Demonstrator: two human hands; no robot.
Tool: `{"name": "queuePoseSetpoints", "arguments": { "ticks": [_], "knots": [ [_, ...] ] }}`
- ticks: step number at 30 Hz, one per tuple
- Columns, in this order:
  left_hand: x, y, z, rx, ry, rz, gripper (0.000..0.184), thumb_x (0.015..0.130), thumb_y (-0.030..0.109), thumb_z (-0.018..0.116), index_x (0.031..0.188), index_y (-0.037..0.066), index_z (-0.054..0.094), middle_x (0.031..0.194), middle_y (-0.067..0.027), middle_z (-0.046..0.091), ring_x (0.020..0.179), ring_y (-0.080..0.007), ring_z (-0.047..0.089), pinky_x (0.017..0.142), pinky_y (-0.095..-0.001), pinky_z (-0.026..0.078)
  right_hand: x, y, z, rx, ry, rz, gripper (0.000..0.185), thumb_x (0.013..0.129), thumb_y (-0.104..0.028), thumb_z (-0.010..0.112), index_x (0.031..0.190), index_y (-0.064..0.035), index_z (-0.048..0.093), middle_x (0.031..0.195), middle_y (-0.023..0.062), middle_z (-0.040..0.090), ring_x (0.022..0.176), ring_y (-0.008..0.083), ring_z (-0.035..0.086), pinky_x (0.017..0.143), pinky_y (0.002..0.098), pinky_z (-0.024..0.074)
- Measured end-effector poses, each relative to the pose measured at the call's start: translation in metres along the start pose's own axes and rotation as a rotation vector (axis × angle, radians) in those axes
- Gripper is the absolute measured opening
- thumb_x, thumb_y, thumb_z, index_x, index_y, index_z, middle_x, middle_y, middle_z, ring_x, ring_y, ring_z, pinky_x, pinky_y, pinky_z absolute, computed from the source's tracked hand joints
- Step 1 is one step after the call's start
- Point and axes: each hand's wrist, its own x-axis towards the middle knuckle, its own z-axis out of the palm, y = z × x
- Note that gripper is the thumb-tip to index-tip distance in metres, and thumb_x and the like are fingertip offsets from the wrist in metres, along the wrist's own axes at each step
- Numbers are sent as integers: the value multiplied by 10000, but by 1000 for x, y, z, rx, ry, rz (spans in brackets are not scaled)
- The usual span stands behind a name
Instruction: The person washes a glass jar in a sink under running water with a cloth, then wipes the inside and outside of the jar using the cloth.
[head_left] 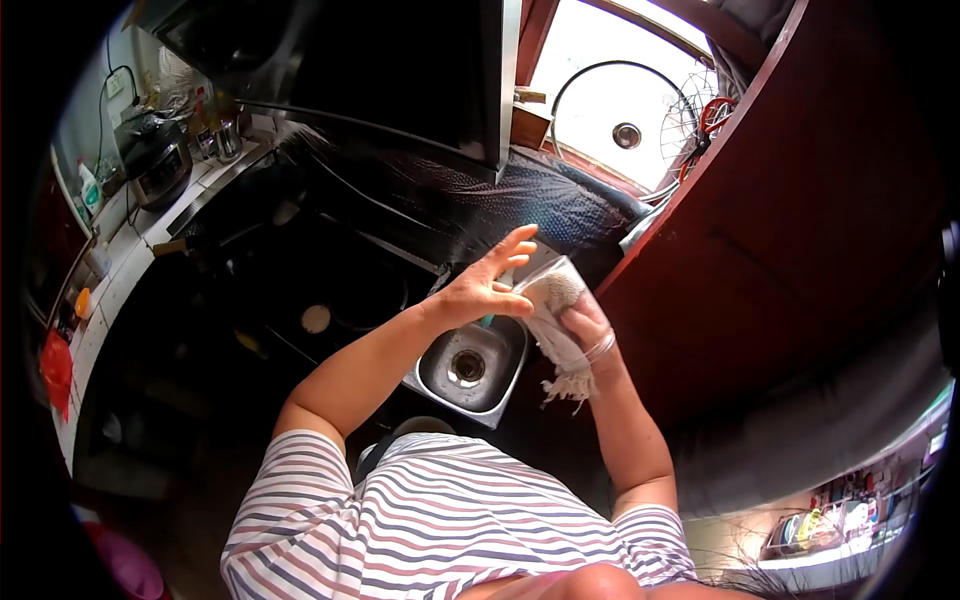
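The left hand (485, 288) is spread well open, its fingers apart and pointing to the far right, its thumb stretched out towards a pale cloth (553, 325). It has no visible grip on anything; whether the thumb tip touches the cloth's edge cannot be told.

The cloth is at the right hand (588, 322), just beyond the right side of the sink (508, 403). It looks thin and soft, almost sheer in places, with a straight far edge, a rougher beige patch near its top and a ragged, fringed end hanging down towards the near side. A pale loop of it crosses the right wrist. Fabric hides most of the right fingers, so how far they are closed cannot be told.

The sink is a small steel basin, square with rounded corners, its shiny bottom sloping round a circular drain (467, 367). Far behind it, crinkled, glossy sheeting (540, 195) covers the wall below a smooth black panel (390, 80) with a metal edge. To the far right a bright window opening (600, 95) holds a thin round hoop (557, 85) and a wire grille (680, 118); a broad dark-red panel (780, 250) slants along the right. At the far left, a rounded dark cooker (155, 165) stands on pale square tiles (122, 262), and a crumpled red plastic bag (57, 370) hangs nearer.
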Motion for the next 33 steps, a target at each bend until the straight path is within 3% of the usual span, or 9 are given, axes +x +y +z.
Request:
{"name": "queuePoseSetpoints", "arguments": {
  "ticks": [5,10,12,13,17,21,24,28,33],
  "knots": [
    [10,-16,9,-173,-74,40,860,682,246,802,1394,77,350,1272,-148,476,1201,-215,448,1042,-348,325,7,20,13,62,-19,-76,705,768,-157,627,1395,-60,319,1269,88,480,1168,224,494,1011,350,383],
    [15,-19,19,-187,56,-156,642,799,320,696,1301,2,453,1146,-103,559,1080,-163,514,942,-291,395,15,33,-9,-1055,-69,-337,353,857,-21,505,1208,-22,473,1112,76,527,1029,165,521,877,303,450],
    [21,-31,22,-110,194,-229,645,819,394,679,1282,-4,472,1154,-111,563,1065,-159,523,937,-279,397,12,34,-1,-517,31,3,255,896,-103,504,1132,-8,495,1067,85,541,982,160,542,845,277,457],
    [23,-44,22,-174,231,-268,603,825,422,667,1233,7,509,1107,-104,583,1024,-156,542,906,-278,416,18,25,11,-1225,35,-151,239,915,-158,502,1115,-27,504,1039,82,545,939,147,557,815,249,457],
    [25,-64,11,-168,152,-573,608,814,618,555,1113,89,578,828,-66,645,638,-177,632,439,-318,503,15,21,-1,-990,-66,353,384,959,-299,450,1282,-92,461,1259,101,504,1175,161,478,964,311,413],
    [29,-60,-6,-164,74,-764,755,768,731,486,1187,107,554,988,-99,653,811,-230,649,565,-368,546,25,28,-19,-782,-178,333,393,982,-293,375,1296,-69,446,1261,126,499,1183,197,472,965,300,406],
    [10,-55,-9,-232,-35,-606,952,726,773,486,1420,148,298,1348,-71,443,1264,-277,396,801,-548,487,21,30,-30,-1280,-84,75,257,911,-214,515,1100,-55,587,926,73,617,862,162,593,760,299,471],
    [-6,-64,2,-370,-61,-220,960,686,450,766,1422,85,269,1309,-114,441,1206,-239,446,1023,-342,360,5,41,-11,-569,80,65,302,866,-182,573,1131,-38,588,1020,73,594,925,155,556,816,287,455],
    [-10,-57,11,-482,33,-167,836,714,347,738,1380,44,334,1167,-112,520,1125,-216,504,1019,-353,365,-2,49,-10,-786,57,-31,207,867,-185,588,1012,-40,620,971,89,582,898,188,563,791,311,455]
  ]
}}
